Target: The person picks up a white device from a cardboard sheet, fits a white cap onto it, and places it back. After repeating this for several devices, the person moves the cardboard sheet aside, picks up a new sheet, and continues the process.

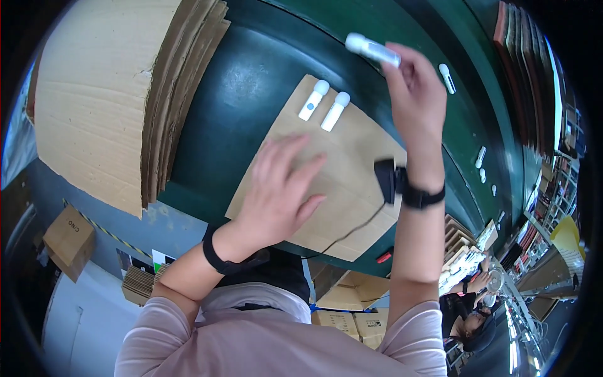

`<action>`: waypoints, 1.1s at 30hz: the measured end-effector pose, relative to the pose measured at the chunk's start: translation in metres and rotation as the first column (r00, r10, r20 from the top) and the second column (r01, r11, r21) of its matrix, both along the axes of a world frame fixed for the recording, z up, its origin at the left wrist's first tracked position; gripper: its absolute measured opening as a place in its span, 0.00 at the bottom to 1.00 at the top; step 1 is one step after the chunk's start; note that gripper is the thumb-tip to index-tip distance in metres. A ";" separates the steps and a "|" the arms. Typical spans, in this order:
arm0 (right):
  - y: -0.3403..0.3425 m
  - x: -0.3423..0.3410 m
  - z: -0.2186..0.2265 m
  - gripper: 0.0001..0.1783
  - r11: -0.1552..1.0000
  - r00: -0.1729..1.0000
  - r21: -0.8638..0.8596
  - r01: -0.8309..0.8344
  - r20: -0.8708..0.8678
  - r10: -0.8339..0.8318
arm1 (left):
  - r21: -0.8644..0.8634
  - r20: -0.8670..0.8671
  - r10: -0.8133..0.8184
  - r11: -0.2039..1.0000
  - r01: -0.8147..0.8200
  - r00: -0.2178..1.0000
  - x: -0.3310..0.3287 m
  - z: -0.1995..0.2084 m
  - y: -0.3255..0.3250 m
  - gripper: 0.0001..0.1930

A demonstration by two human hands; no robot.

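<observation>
My right hand (418, 94) is raised beyond the far right corner of the cardboard sheet (358, 169). Its fingers pinch the lower end of a white wand-shaped device with a rounded head (373, 50), slightly blurred. Two similar devices, a left one (313, 102) with a bluish round spot and a plain right one (335, 113), lie side by side near the sheet's far edge. Over the sheet's left part hovers my left hand (276, 188), fingers spread, holding nothing. Black bands circle both wrists; a black box (385, 181) with a cable sits by the right one.
Several white devices (447, 78) lie along the green surface (468, 113) at right. Stacked cardboard (100, 94) stands left, red-edged sheets (527, 69) far right. A small red object (384, 257) rests near the front edge, above an open carton (355, 290). Another person (468, 320) works at lower right.
</observation>
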State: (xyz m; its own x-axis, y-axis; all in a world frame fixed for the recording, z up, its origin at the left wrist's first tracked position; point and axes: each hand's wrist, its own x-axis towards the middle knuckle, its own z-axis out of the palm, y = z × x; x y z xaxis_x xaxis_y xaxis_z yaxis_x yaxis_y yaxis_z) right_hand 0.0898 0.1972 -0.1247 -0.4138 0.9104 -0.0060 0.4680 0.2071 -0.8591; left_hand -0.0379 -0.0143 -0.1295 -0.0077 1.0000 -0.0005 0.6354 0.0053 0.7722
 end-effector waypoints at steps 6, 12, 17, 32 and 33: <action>-0.112 0.058 0.048 0.15 0.967 0.980 -0.189 -0.173 -0.129 0.151 | 0.030 0.352 0.120 0.990 -0.139 0.928 -0.004 0.035 0.023 0.27; -0.146 0.060 0.053 0.18 0.976 0.974 -0.217 -0.006 -0.223 -0.044 | 0.094 0.449 -0.058 0.995 0.018 0.892 0.001 0.035 0.023 0.14; -0.151 0.067 0.047 0.17 0.974 0.961 -0.220 -0.058 -0.278 -0.005 | 0.121 0.453 -0.096 0.992 0.045 0.886 0.003 0.035 0.021 0.13; -0.162 0.065 0.050 0.16 0.929 0.924 -0.365 0.058 -0.333 -0.188 | -0.240 0.787 0.279 0.960 -0.143 0.551 0.029 0.043 0.012 0.15; -0.164 0.062 0.049 0.15 0.959 0.942 -0.268 0.094 -0.289 -0.173 | -0.240 0.787 0.279 0.960 -0.144 0.550 0.029 0.041 0.011 0.15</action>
State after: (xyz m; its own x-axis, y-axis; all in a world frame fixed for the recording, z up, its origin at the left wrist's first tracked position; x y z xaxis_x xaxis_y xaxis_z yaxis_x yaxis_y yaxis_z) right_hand 0.1519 0.0334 -0.0758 -0.3061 0.9431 -0.1297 0.1826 -0.0756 -0.9803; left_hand -0.0087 -0.0030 -0.0882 -0.1475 0.9578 -0.2468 -0.2867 0.1974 0.9375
